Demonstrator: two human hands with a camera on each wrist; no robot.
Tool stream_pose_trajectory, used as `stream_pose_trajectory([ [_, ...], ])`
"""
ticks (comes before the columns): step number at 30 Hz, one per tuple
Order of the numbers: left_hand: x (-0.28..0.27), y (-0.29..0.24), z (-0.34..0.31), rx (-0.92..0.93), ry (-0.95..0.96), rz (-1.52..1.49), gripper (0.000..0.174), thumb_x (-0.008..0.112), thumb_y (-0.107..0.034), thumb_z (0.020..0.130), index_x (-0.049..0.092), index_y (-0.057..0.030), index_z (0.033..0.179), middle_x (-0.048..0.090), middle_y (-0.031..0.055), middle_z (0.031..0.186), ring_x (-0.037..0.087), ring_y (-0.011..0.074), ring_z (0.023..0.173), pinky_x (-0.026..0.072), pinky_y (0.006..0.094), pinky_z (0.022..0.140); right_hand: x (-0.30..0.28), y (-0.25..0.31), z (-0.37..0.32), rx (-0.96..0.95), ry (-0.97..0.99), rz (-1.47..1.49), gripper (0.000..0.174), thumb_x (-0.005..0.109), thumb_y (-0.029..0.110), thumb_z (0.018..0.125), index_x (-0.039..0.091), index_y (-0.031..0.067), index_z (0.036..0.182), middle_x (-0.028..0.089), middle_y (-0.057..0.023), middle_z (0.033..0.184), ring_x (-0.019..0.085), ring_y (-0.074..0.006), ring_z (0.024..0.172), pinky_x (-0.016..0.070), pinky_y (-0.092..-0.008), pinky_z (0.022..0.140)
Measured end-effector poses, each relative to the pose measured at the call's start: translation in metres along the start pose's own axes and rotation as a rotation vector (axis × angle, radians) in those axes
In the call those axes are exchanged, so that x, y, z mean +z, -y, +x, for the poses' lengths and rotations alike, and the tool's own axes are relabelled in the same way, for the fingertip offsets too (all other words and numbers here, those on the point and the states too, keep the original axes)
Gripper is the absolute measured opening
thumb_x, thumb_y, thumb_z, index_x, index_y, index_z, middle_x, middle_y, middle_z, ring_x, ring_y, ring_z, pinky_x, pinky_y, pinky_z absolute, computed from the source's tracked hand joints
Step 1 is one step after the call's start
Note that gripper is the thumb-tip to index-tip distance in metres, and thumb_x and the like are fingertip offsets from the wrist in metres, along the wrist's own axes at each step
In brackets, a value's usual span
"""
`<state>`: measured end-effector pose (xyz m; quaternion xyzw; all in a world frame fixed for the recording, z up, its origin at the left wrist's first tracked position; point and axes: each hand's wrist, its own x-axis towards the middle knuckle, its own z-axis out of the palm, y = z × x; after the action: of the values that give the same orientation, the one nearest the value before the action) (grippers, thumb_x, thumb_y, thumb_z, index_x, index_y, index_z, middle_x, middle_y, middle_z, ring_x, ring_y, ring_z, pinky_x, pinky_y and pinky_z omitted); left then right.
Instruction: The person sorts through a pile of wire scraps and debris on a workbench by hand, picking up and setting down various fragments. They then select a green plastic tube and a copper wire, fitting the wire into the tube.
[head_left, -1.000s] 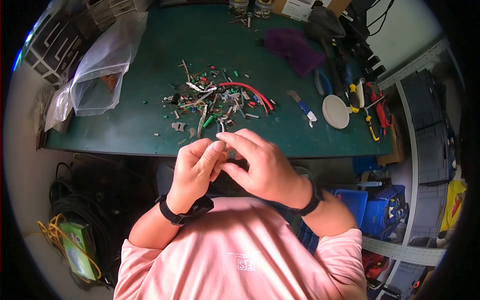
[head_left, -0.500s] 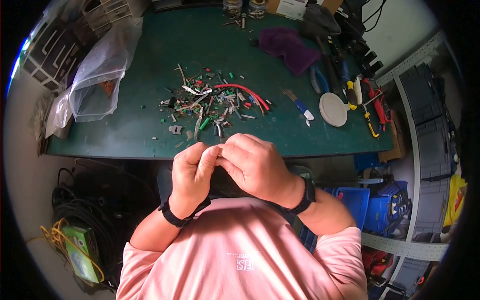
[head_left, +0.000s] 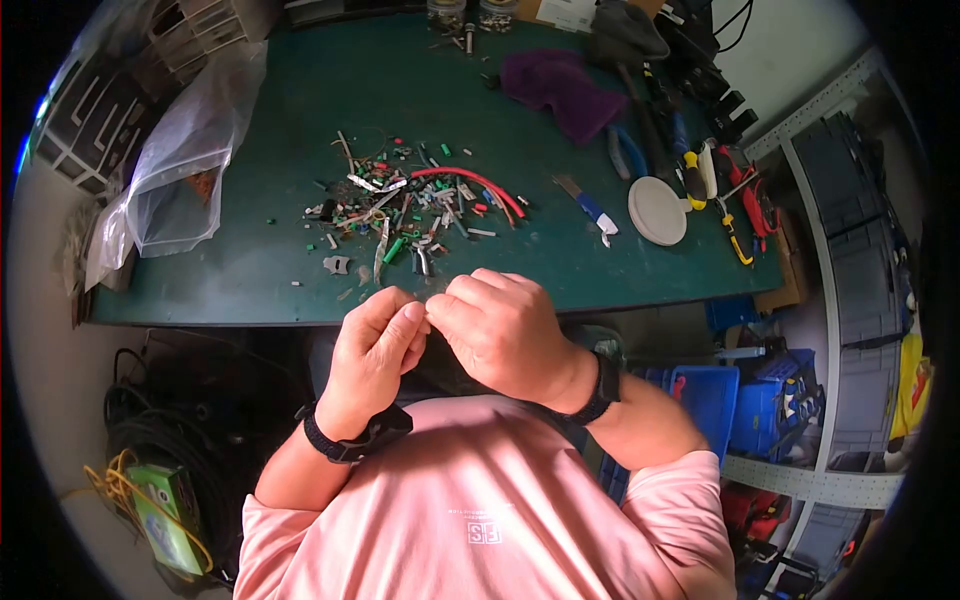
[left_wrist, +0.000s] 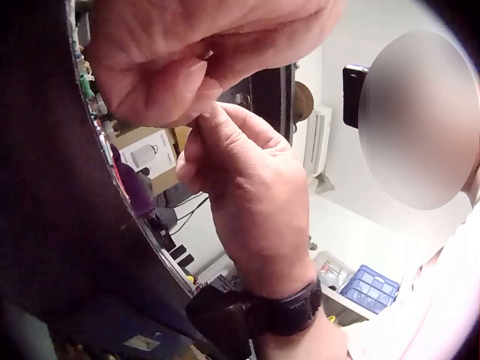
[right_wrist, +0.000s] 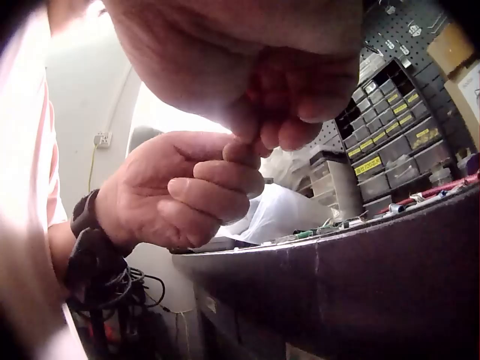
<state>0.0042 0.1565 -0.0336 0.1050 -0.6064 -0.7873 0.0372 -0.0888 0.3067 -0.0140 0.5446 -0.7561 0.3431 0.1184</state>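
Observation:
Just beyond the table's front edge, the left hand [head_left: 372, 350] and right hand [head_left: 505, 340] meet at their fingertips in the head view. A tiny light tip [left_wrist: 208, 54] shows between the left hand's [left_wrist: 180, 60] thumb and finger in the left wrist view; the rest of this small piece is hidden. The right hand's [left_wrist: 259, 195] thumb and forefinger pinch at the same spot. In the right wrist view, the left hand's [right_wrist: 187, 187] fingers are curled under the right hand [right_wrist: 247, 60]. Cable scraps [head_left: 400, 205] lie in a loose pile beyond both hands.
On the green table [head_left: 200, 290] lie a clear plastic bag [head_left: 180, 190], a blue-handled knife [head_left: 592, 210], a round white lid [head_left: 657, 211], a purple cloth [head_left: 565, 90] and several hand tools at the right. Blue crates [head_left: 705, 400] stand below right.
The right hand's fingers, more spread a second ago, have drawn in to meet the left fingertips. The head view has shifted, so the table's things appear further left.

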Motion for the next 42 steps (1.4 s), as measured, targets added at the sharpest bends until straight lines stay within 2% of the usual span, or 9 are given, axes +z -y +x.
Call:
stream_pose_trajectory([
  [7,-0.001,-0.005,-0.007,0.545,-0.039,0.676,0.015,0.057,-0.008,0.094,0.055,0.0018,0.084,0.05,0.0061,0.065,0.051,0.017,0.061,0.0433,0.0352,0.057,-0.004,-0.004,-0.003,0.189,0.113,0.482,0.017,0.07,0.007,0.078,0.065,0.0043,0.094,0.059,-0.0106,0.079,0.06,-0.0288,0.069,0.049,-0.0382,0.06],
  [11,-0.002,-0.003,-0.005,0.208,0.016,0.301,0.021,0.053,-0.01,0.098,0.051,-0.002,0.079,0.047,0.0013,0.065,0.041,0.0107,0.052,0.0322,0.0265,0.048,-0.011,0.003,0.0,0.245,0.125,0.378,0.028,0.071,0.008,0.076,0.064,0.0037,0.103,0.062,-0.0114,0.087,0.062,-0.0283,0.074,0.0512,-0.0366,0.064],
  [16,-0.006,-0.008,-0.002,-0.342,0.09,-0.447,0.023,0.047,-0.015,0.101,0.05,-0.0056,0.081,0.039,-0.0014,0.063,0.031,0.0063,0.048,0.0221,0.0227,0.041,-0.01,0.001,-0.008,-0.16,0.022,-0.086,0.036,0.068,0.012,0.074,0.064,0.001,0.109,0.062,-0.0088,0.093,0.062,-0.0239,0.078,0.0522,-0.0346,0.066],
  [26,-0.004,-0.008,-0.002,-0.377,0.162,-0.576,0.022,0.049,-0.016,0.1,0.05,-0.0057,0.08,0.04,-0.0013,0.064,0.03,0.0071,0.049,0.0217,0.0231,0.043,-0.013,0.001,-0.003,-0.095,0.036,-0.072,0.016,0.065,0.01,0.079,0.066,0.0025,0.094,0.062,-0.0081,0.084,0.061,-0.0229,0.072,0.0498,-0.0343,0.061],
  [29,0.005,-0.001,-0.003,-0.164,0.057,-0.434,0.018,0.056,-0.012,0.097,0.053,-0.0047,0.081,0.044,0.0027,0.064,0.037,0.0125,0.049,0.0288,0.026,0.045,-0.006,-0.001,0.001,0.1,-0.041,0.21,0.005,0.065,0.004,0.083,0.065,0.0023,0.088,0.062,-0.0104,0.076,0.06,-0.0249,0.067,0.0481,-0.0322,0.06],
  [32,0.004,-0.004,0.0,0.767,-0.063,0.741,0.005,0.064,-0.003,0.084,0.06,-0.002,0.081,0.054,0.0109,0.07,0.054,0.0269,0.059,0.0435,0.0342,0.054,-0.008,0.007,0.002,0.453,0.036,0.695,0.01,0.063,0.007,0.09,0.064,-0.0003,0.083,0.059,-0.0037,0.069,0.056,-0.0165,0.061,0.0454,-0.029,0.057],
  [36,-0.004,-0.009,0.004,1.043,0.008,0.998,0.006,0.062,0.0,0.084,0.057,-0.0004,0.08,0.056,0.0124,0.07,0.054,0.0277,0.057,0.0439,0.0338,0.052,-0.019,0.003,0.003,0.841,0.293,1.247,0.019,0.062,0.013,0.095,0.065,-0.0026,0.084,0.056,0.0019,0.066,0.049,-0.0031,0.062,0.0393,-0.0217,0.053],
  [40,-0.006,-0.004,0.006,0.981,0.01,0.846,0.011,0.06,-0.005,0.09,0.056,-0.0006,0.081,0.055,0.0096,0.069,0.052,0.0216,0.055,0.0415,0.0298,0.051,-0.023,-0.001,0.009,0.811,0.285,1.23,0.017,0.063,0.012,0.094,0.067,-0.0035,0.09,0.061,-0.0003,0.075,0.055,-0.0062,0.068,0.0452,-0.024,0.058],
  [42,-0.007,0.003,-0.001,0.417,-0.124,0.262,0.019,0.055,-0.013,0.099,0.055,-0.0011,0.084,0.055,0.0051,0.069,0.049,0.0132,0.055,0.0384,0.0247,0.05,-0.03,-0.003,0.012,0.656,0.151,0.924,0.017,0.066,0.013,0.092,0.067,-0.003,0.097,0.065,-0.0049,0.083,0.062,-0.013,0.075,0.0508,-0.028,0.067],
])
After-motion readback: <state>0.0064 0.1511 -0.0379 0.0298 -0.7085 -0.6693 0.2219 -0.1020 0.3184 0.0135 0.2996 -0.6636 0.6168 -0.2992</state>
